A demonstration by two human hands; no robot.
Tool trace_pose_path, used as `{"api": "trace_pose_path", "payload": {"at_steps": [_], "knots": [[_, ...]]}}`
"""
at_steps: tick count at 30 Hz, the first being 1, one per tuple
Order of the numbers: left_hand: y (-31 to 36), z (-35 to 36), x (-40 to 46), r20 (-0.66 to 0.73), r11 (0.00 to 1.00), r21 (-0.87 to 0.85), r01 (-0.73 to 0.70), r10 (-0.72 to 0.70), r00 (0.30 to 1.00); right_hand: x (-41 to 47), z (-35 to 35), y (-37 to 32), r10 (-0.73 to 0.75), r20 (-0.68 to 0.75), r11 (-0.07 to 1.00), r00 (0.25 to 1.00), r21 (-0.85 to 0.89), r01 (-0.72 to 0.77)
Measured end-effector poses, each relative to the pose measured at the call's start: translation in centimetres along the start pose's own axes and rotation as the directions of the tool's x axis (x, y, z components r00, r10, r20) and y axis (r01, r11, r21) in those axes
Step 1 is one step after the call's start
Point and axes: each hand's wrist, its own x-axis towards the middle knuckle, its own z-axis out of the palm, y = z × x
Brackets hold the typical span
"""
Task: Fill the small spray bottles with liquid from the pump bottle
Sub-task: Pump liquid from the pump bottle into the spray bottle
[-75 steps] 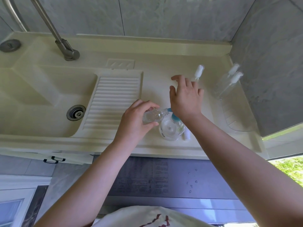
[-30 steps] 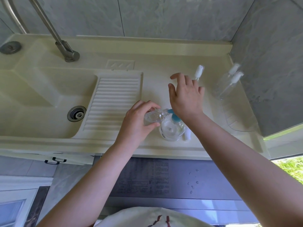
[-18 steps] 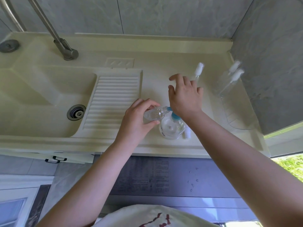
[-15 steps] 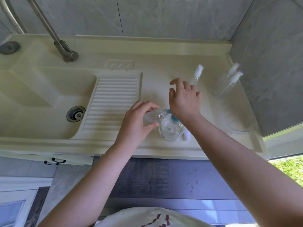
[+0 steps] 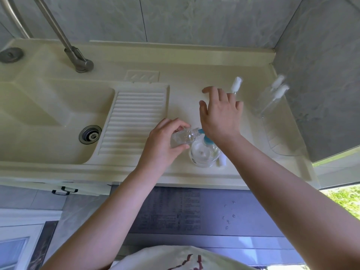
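Cream countertop (image 5: 185, 75) fills the frame's middle, its front edge running just below the hands. At centre, the left hand (image 5: 163, 145) grips a small clear spray bottle (image 5: 182, 137), tilted with its mouth at the blue spout of the pump bottle (image 5: 204, 153). The right hand (image 5: 220, 115), fingers spread, presses the pump. Two capped spray bottles (image 5: 270, 100) stand at right by the wall; the ribbed washboard (image 5: 132, 121) lies bare at left.

Grey marbled wall tiles (image 5: 194, 18) stand behind a cream tabletop (image 5: 194, 61) with a moulded sink (image 5: 48, 117) and ribbed drainboard (image 5: 134, 117). A metal tap (image 5: 64, 39) leans over it. Daylight and green foliage (image 5: 346, 199) show at the lower right.
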Motion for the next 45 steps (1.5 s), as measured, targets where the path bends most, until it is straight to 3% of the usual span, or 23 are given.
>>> {"api": "trace_pose_path", "payload": {"at_steps": [3, 9, 13, 19, 32, 38, 45], "knots": [[0.0, 0.1, -0.1, 0.01, 1.0, 0.007, 0.003, -0.003, 1.0, -0.5, 0.7, 0.2, 0.038, 0.031, 0.999, 0.999, 0.007, -0.039], [0.0, 0.0, -0.1, 0.009, 1.0, -0.024, 0.005, -0.005, 1.0, 0.3, -0.4, 0.0, -0.019, -0.023, 0.999, 1.0, -0.049, 0.018], [0.2, 0.1, 0.0, 0.012, 0.999, -0.032, 0.0, 0.0, 1.0, -0.2, 0.5, 0.3, 0.041, 0.054, 0.999, 0.998, -0.007, -0.04], [0.2, 0.1, 0.1, 0.006, 1.0, -0.027, 0.002, -0.002, 1.0, 0.4, -0.3, 0.2, 0.009, 0.021, 1.0, 1.0, 0.005, -0.009], [0.2, 0.2, 0.0, 0.008, 1.0, -0.027, 0.008, -0.008, 1.0, 0.0, 0.4, 0.4, 0.032, 0.114, 0.999, 0.993, 0.023, -0.035], [0.1, 0.1, -0.1, 0.007, 1.0, -0.026, 0.0, 0.0, 1.0, 0.3, -0.1, 0.2, -0.001, 0.035, 0.999, 0.999, 0.032, 0.0], [0.1, 0.1, -0.1, 0.012, 0.999, -0.032, 0.003, -0.002, 1.0, 0.2, 0.0, 0.3, 0.038, 0.088, 0.995, 0.995, 0.087, -0.045]]}}
